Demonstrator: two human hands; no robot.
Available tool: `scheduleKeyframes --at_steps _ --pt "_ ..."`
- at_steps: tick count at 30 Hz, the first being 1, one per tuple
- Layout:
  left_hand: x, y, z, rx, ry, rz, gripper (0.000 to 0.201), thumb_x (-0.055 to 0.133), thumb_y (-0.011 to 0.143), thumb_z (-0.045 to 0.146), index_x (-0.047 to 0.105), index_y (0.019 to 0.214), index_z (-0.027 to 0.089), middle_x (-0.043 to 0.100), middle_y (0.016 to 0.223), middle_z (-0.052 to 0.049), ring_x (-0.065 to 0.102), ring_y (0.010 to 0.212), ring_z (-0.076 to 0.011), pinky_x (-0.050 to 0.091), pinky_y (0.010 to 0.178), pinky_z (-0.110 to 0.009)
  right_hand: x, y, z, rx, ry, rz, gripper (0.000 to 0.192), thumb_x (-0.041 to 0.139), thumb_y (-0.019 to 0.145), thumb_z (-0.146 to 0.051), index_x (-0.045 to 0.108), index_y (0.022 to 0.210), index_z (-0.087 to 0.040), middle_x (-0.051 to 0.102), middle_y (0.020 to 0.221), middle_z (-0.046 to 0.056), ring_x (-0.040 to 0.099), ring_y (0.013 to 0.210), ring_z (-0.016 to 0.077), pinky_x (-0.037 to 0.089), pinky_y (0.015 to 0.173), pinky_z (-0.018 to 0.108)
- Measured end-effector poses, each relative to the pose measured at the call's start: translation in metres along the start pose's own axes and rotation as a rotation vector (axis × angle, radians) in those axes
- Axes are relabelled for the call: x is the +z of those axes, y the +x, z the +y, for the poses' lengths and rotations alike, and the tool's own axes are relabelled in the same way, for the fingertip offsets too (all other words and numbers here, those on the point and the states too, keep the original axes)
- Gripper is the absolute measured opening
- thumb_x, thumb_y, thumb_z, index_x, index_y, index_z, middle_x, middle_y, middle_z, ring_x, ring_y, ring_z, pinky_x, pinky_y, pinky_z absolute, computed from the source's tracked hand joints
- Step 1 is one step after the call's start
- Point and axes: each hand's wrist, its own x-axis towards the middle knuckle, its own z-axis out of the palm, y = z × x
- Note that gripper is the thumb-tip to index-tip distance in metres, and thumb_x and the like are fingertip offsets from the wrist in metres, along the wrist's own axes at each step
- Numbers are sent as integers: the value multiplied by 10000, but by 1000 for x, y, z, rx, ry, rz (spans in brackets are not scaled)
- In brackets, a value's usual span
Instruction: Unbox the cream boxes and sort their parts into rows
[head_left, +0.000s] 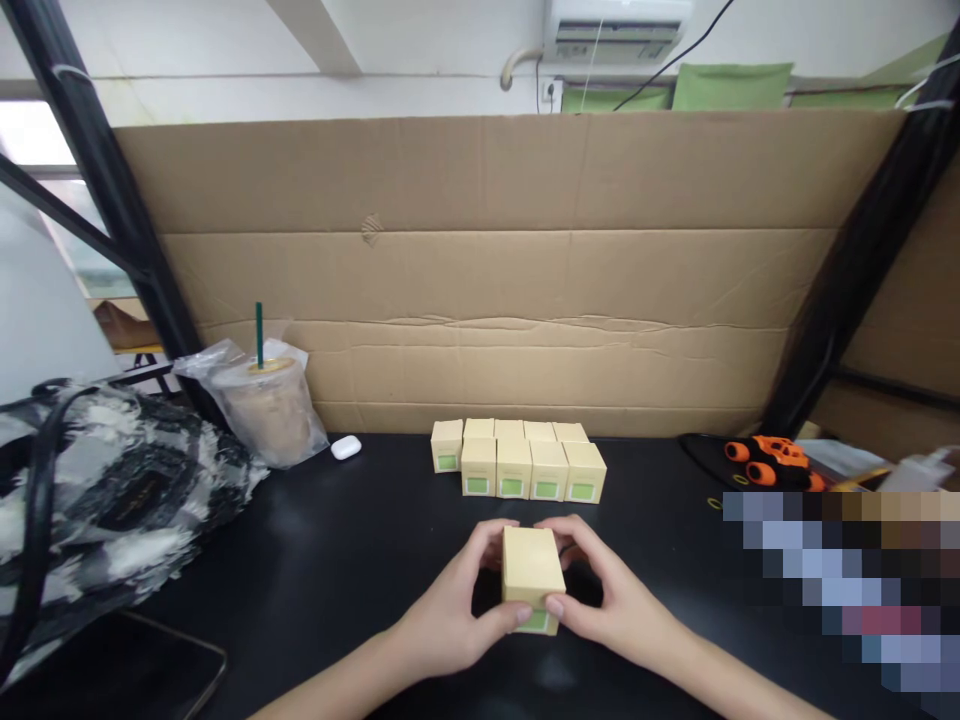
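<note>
**Small Carton Held in Both Hands at the Near Edge of the Desk**

The small yellow carton (532, 575) stands upright near the middle of the desk's near edge, green label facing the person. Both hands enclose it: the left hand (457, 605) wraps the left side, the right hand (611, 600) the right side, thumbs meeting on the front face just above the label. Each grip is closed on the carton; neither hand is nearer than the other. The long axis is vertical.

Directly beyond it, toward the far edge, lies the block of matching cartons (517, 460), two rows packed touching, labels forward, apart from the held carton.

The black desk (337, 540) also carries a bagged iced drink (266, 405) and a white earbud case (346, 447) at far left, a patterned bag (112, 490) on the left edge, and an orange tool (772, 460) at far right. A cardboard wall (510, 270) backs the desk.
</note>
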Motion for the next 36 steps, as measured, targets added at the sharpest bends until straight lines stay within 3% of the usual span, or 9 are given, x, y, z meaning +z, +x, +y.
scheduleKeyframes --at_steps 12,19,22,26,31,36 --pt "0 0 0 -2 20 8 533 633 789 193 351 1240 233 563 1218 -86 534 1143 -238 383 1016 -455 -1 0 -1 -28 -38 13 397 607 804 -223 447 1167 -243 553 1042 50 557 950 197 483 809 341" --pt "0 0 1 -5 59 36 634 650 761 197 292 1283 218 563 1204 -112 545 1124 -248 409 993 -457 -2 -3 -3 -107 -78 45 507 582 821 -164 349 1251 -297 490 1199 69 505 1122 222 449 943 399" --pt "-2 0 2 58 146 57 675 661 735 193 298 1303 225 546 1164 -105 570 1039 -235 461 921 -427 -6 -5 -14 -273 -188 23 539 487 847 -53 318 1259 -357 447 1267 58 446 1219 208 434 975 391" --pt "-8 1 4 192 275 55 510 675 696 170 462 1156 228 512 1114 -79 558 995 -218 501 822 -350 -9 -13 -30 -487 -394 -128 660 475 784 8 270 1294 -357 538 1192 62 527 1153 203 509 898 348" --pt "-7 -1 2 155 245 119 534 712 696 238 345 1083 228 536 1074 -71 598 936 -205 506 803 -360 -6 -17 -29 -402 -502 14 776 504 753 -82 138 1422 -224 494 1319 157 496 1226 272 483 967 431" --pt "-4 -4 2 163 287 125 520 705 726 262 291 1040 244 522 1156 -91 592 1030 -232 489 855 -393 -11 -14 -25 -405 -579 -67 835 597 759 -216 132 1453 -222 489 1356 159 499 1224 304 487 947 463"
